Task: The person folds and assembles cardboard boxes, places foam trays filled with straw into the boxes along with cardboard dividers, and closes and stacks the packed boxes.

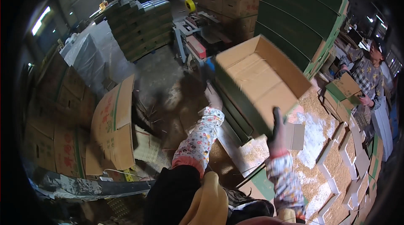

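Note:
An open cardboard box (268,79), brown inside and dark green outside, is tilted before me and slightly blurred. My right hand (277,131), in a dark-fingered glove, grips its near right end, thumb up along the wall. My left hand (214,97) is at the box's left outer side; its gloved fingers are dark and partly lost in shadow. Another dark green carton (241,135) shows just under the box's left side; whether the two touch is unclear. Floral sleeve covers are on both my forearms.
A work table (306,136) strewn with brown grains holds white-edged open cartons (336,161). At right, a person (363,73) holds a small carton. Tall green boxes (293,13) stand behind. A carton sealing machine (195,35) with yellow tape is ahead; printed cartons (110,127) stand left.

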Action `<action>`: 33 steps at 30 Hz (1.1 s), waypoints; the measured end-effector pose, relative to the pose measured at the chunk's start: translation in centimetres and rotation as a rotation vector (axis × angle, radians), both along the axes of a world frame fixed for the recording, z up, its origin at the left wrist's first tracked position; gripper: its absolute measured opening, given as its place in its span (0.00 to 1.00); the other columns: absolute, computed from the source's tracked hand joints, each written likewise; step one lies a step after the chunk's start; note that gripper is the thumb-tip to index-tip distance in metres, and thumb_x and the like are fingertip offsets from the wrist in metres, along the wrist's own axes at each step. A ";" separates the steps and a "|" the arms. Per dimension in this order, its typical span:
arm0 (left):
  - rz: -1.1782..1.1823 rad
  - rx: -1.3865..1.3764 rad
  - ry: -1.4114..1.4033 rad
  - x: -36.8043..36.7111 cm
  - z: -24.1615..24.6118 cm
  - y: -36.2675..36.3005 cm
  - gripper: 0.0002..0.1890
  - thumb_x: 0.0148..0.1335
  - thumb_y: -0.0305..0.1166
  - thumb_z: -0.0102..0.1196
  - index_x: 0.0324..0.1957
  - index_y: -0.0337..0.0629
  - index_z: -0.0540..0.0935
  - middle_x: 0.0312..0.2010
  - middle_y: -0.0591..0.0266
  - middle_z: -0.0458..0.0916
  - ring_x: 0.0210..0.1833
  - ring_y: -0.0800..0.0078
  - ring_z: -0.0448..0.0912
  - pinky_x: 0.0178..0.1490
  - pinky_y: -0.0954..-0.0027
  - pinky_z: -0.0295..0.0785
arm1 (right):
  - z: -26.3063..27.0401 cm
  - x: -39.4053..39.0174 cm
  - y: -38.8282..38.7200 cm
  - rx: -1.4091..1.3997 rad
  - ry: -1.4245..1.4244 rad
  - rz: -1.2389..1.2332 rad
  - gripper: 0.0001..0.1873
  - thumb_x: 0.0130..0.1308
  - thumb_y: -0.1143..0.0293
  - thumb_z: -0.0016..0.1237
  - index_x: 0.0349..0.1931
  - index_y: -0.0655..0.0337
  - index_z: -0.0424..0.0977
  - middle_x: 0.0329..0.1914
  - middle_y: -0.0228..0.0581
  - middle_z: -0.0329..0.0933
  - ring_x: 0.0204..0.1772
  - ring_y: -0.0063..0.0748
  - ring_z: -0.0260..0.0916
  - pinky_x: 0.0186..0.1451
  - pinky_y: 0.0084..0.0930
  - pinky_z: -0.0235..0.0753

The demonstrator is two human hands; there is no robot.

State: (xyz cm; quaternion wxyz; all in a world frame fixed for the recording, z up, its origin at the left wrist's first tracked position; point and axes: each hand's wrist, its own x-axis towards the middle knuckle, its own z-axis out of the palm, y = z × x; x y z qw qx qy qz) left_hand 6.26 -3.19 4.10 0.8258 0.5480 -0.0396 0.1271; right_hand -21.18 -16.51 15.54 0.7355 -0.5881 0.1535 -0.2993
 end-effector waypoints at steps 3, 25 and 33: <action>0.127 0.239 -0.014 -1.3 0.9 1.0 0.24 0.74 0.42 0.34 0.55 0.30 0.72 0.53 0.43 0.76 0.53 0.58 0.75 0.56 0.65 0.67 | -0.2 3.9 -0.8 0.017 -0.023 0.175 0.31 0.71 0.62 0.42 0.70 0.63 0.49 0.72 0.44 0.54 0.71 0.34 0.54 0.71 0.31 0.53; -1.103 1.521 -0.659 -41.9 2.9 -3.1 0.41 0.52 0.54 0.60 0.59 0.32 0.68 0.39 0.43 0.81 0.43 0.55 0.80 0.50 0.63 0.73 | -21.7 -65.5 -9.6 0.244 0.677 -0.718 0.39 0.59 0.58 0.59 0.61 0.73 0.55 0.54 0.50 0.67 0.58 0.38 0.65 0.62 0.31 0.65; -1.219 0.735 0.171 -38.4 12.1 -11.1 0.13 0.55 0.38 0.61 0.32 0.37 0.83 0.25 0.64 0.81 0.22 0.78 0.76 0.29 0.75 0.72 | -2.5 -51.3 -9.5 -0.215 0.192 -1.098 0.27 0.63 0.67 0.56 0.57 0.71 0.61 0.48 0.42 0.66 0.48 0.29 0.66 0.52 0.24 0.69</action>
